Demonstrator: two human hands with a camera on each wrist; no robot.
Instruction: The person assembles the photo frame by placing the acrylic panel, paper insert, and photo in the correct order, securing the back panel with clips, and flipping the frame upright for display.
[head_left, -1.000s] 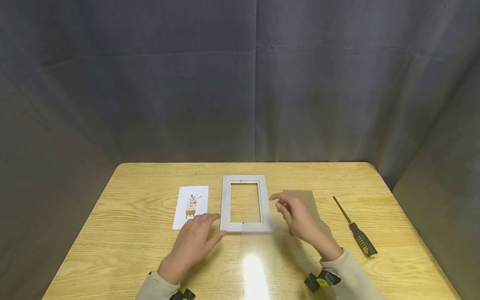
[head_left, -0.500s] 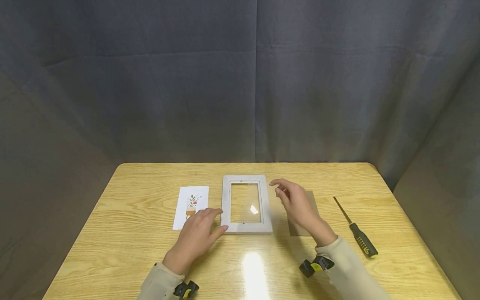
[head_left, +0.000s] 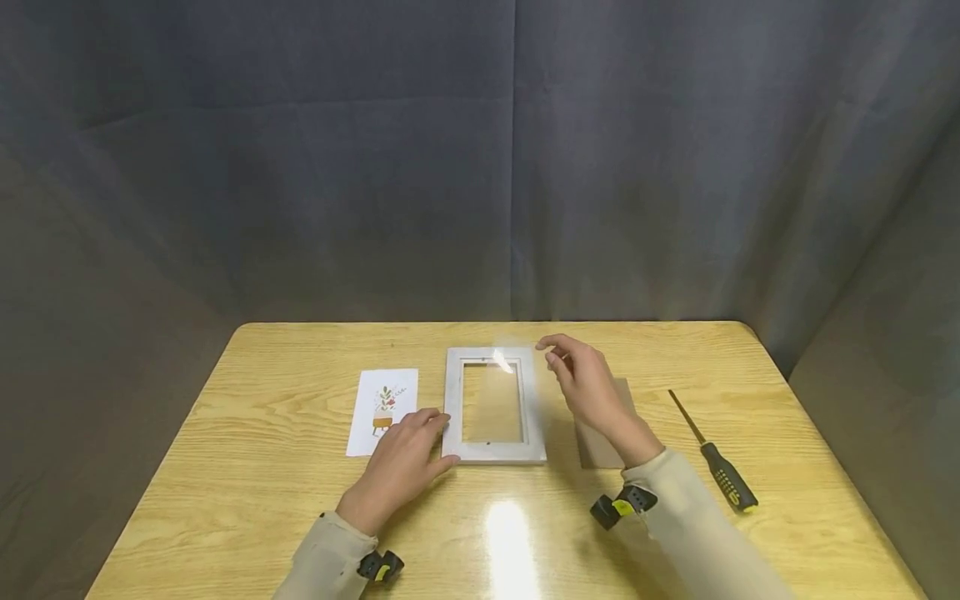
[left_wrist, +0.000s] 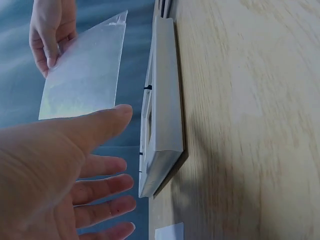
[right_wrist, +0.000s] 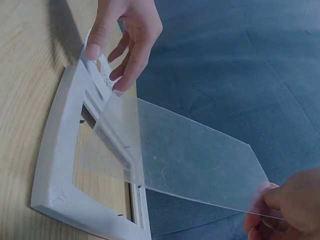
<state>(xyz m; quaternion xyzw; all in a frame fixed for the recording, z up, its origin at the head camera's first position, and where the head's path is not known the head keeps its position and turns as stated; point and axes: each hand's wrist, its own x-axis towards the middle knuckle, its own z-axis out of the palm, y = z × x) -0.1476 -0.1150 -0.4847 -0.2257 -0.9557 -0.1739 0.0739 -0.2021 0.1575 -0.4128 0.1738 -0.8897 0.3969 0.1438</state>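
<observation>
A clear plastic sheet is held tilted above the white picture frame. My right hand pinches the sheet at its edge, as the right wrist view shows with the sheet stretching from those fingers toward the frame. At the frame's lower left side is my left hand, thumb and fingers spread and nearly straight. In the left wrist view that hand holds nothing; whether it touches the frame is unclear.
A white card with a potted-plant print lies left of the frame, partly under my left hand. A brown backing board lies below my right forearm. Farther right rests a screwdriver with a black and yellow handle. A dark curtain hangs behind the table.
My right hand has moved away from me, carrying the clear sheet from the frame's near end to above its opening. The left hand has shifted slightly rightward and forward along the frame's side.
</observation>
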